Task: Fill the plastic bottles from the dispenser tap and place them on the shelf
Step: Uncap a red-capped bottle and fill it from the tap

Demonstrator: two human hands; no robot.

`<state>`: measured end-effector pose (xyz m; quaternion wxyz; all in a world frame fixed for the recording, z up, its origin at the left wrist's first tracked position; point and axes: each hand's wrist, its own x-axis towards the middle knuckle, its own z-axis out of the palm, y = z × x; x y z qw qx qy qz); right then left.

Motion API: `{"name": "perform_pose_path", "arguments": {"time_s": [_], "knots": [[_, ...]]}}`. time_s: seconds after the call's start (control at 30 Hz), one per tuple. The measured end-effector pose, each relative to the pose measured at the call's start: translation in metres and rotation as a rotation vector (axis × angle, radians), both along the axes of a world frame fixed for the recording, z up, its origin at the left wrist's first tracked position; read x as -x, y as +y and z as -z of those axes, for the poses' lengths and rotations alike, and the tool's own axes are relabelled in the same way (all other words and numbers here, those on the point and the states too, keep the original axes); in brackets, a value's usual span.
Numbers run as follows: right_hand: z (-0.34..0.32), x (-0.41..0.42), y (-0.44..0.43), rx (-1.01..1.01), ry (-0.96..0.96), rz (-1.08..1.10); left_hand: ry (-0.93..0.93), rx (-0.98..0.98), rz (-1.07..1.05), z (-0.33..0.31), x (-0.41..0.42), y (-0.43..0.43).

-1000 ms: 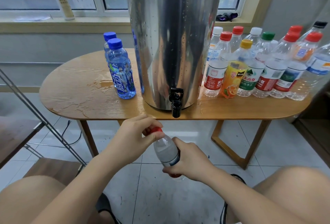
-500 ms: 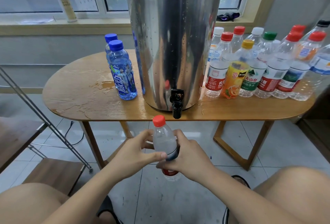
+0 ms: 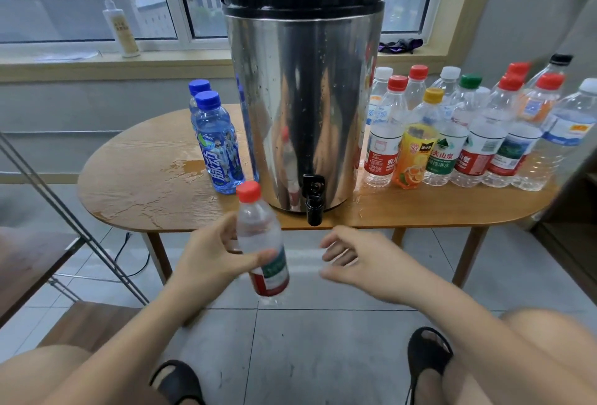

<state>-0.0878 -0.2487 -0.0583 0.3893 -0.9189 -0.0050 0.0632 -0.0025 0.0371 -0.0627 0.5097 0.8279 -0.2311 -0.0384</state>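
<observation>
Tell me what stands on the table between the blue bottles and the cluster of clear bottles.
The steel dispenser, black tap at its base, stands between them, as the head view shows.

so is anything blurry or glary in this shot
Head view: the right hand and the red-capped bottle held by the left hand look slightly motion-smeared; the steel dispenser carries bright streaky reflections; wide-angle bowing shows toward the frame edges.

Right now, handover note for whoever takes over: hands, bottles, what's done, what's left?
Left hand: grips the red-capped bottle, held in front of the table, left of the tap.
Right hand: open, holds nothing.
Done: cap is on; fill level hard to tell.
Left: set it on the shelf, then likely the row of bottles right of the dispenser.
</observation>
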Motion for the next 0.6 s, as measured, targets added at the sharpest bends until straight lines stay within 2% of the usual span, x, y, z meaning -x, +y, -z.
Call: {"name": "perform_pose_path", "arguments": {"time_s": [0.17,0.4,0.5,0.6], "knots": [[-0.048,-0.013,-0.045,0.082,-0.186,0.169,-0.071,0.059,-0.144,-0.036,-0.029,0.018],[-0.111,-0.059,-0.083,0.153,-0.591,0.51,-0.15,0.086,-0.27,-0.064,-0.071,0.023],[-0.128,-0.077,-0.094,0.201,-0.702,0.591,-0.208,0.045,-0.348,-0.065,-0.09,0.023],[-0.138,-0.094,-0.099,0.236,-0.712,0.61,-0.258,0.006,-0.4,-0.057,-0.102,0.021]]}}
